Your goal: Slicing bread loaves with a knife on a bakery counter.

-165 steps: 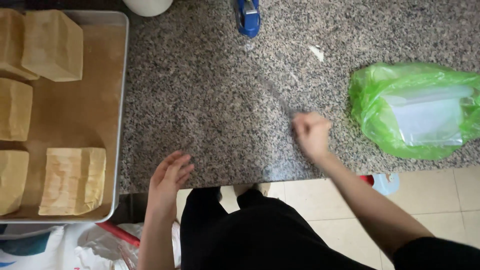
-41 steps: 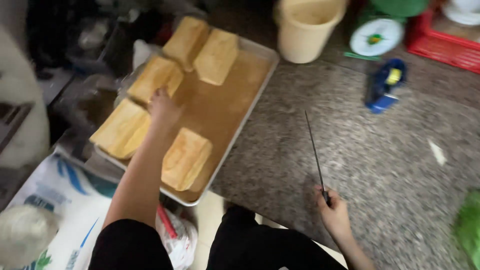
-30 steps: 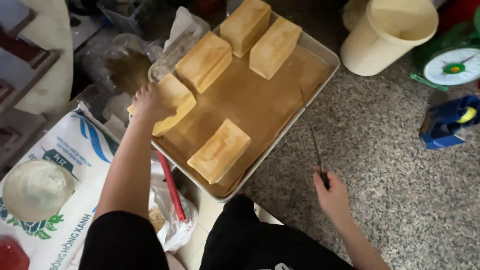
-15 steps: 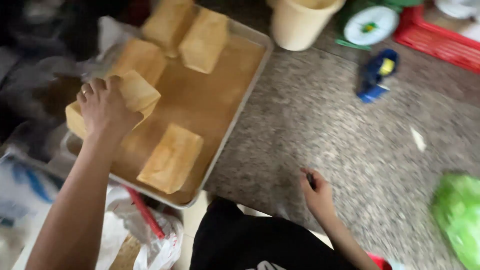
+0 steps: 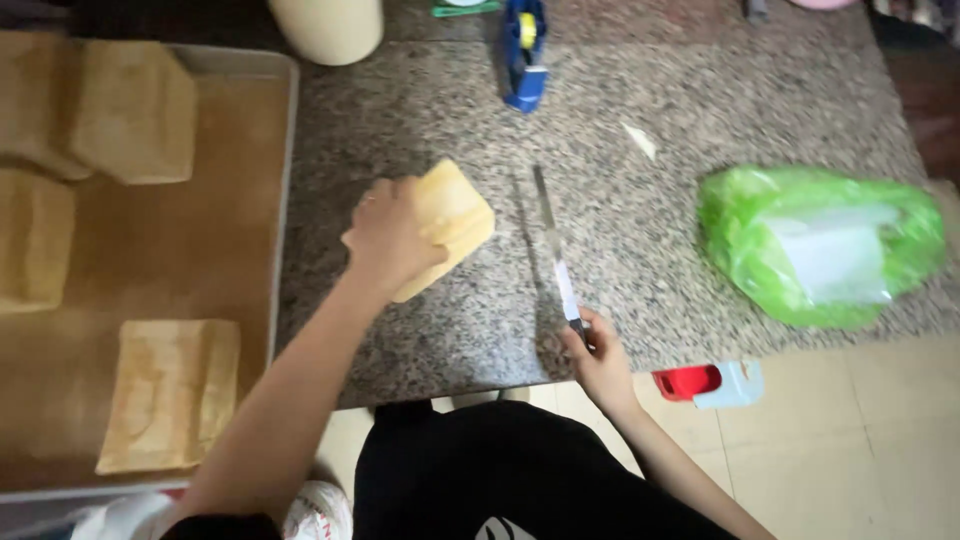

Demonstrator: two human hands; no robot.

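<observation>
My left hand (image 5: pixel 388 238) grips a pale yellow loaf (image 5: pixel 452 218) and holds it over the speckled granite counter (image 5: pixel 640 110), just right of the metal tray (image 5: pixel 282 190). Close to the counter's front edge, my right hand (image 5: pixel 598 352) holds the handle of a long thin knife (image 5: pixel 556 250). Its blade points away from me and lies low over the stone, to the right of the loaf.
The tray holds several more loaves, one near me (image 5: pixel 170 392) and one at the back (image 5: pixel 132 112). A green plastic bag (image 5: pixel 822 246) lies at the right. A blue tape dispenser (image 5: pixel 524 52) and a cream bucket (image 5: pixel 326 26) stand at the back. A red object (image 5: pixel 690 382) sits on the tiled floor.
My left hand has lifted a loaf off the tray and carried it right, over the counter. The right hand keeps the knife, and the view has swung right.
</observation>
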